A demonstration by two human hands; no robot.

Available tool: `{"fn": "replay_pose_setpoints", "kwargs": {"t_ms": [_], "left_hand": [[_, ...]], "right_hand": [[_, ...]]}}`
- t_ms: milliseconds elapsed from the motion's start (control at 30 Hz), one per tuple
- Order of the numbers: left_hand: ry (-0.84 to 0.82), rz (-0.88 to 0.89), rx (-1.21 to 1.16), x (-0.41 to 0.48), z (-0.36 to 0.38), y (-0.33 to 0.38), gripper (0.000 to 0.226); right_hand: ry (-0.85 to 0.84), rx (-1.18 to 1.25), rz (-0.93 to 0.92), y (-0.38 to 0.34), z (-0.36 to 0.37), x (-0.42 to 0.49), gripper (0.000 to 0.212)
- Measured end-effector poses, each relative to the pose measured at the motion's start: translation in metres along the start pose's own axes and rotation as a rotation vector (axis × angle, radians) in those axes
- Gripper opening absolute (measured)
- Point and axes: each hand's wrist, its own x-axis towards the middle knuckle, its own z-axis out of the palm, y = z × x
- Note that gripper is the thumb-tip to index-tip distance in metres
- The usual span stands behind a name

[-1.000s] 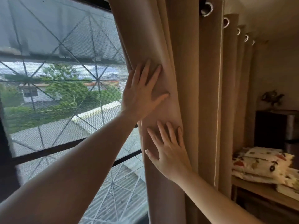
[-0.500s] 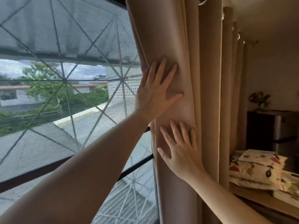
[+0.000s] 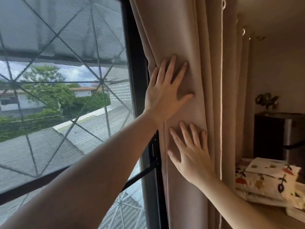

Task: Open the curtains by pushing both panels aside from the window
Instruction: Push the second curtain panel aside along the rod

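A beige curtain panel (image 3: 179, 38) hangs bunched in folds at the right side of the window (image 3: 66, 80), beside the dark frame (image 3: 133, 63). My left hand (image 3: 165, 91) lies flat on the curtain's leading fold, fingers spread. Just below it my right hand (image 3: 191, 151) also presses flat on the same fold, fingers apart. Neither hand grips the cloth. Metal eyelets (image 3: 223, 3) show at the curtain top. The other panel is out of view.
The window has a mesh screen and diagonal bars, with trees and roofs outside. To the right stand a dark cabinet (image 3: 279, 134) and a wooden shelf (image 3: 272, 212) carrying folded floral bedding (image 3: 270, 180). A small ornament (image 3: 267, 101) sits on the cabinet.
Both hands have slid the curtain fold to the right, uncovering the window's dark right frame. The view has shifted right with them.
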Motion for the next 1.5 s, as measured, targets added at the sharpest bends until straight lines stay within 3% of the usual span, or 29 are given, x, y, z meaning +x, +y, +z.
{"fn": "replay_pose_setpoints", "kwargs": {"t_ms": [267, 767, 1033, 1500], "left_hand": [[-0.057, -0.002, -0.001, 0.027, 0.064, 0.037, 0.1], [0.048, -0.1, 0.007, 0.063, 0.139, 0.072, 0.099], [0.002, -0.084, 0.026, 0.055, 0.124, 0.07, 0.1], [-0.118, -0.008, -0.021, 0.006, 0.034, 0.043, 0.092]], "right_hand": [[0.047, 0.02, -0.043, 0.072, 0.033, 0.023, 0.072], [0.042, 0.044, -0.069, 0.148, 0.075, 0.06, 0.073], [-0.013, 0.051, -0.052, 0.14, 0.07, 0.05, 0.073], [-0.107, -0.006, 0.006, 0.058, 0.019, -0.001, 0.076]]}}
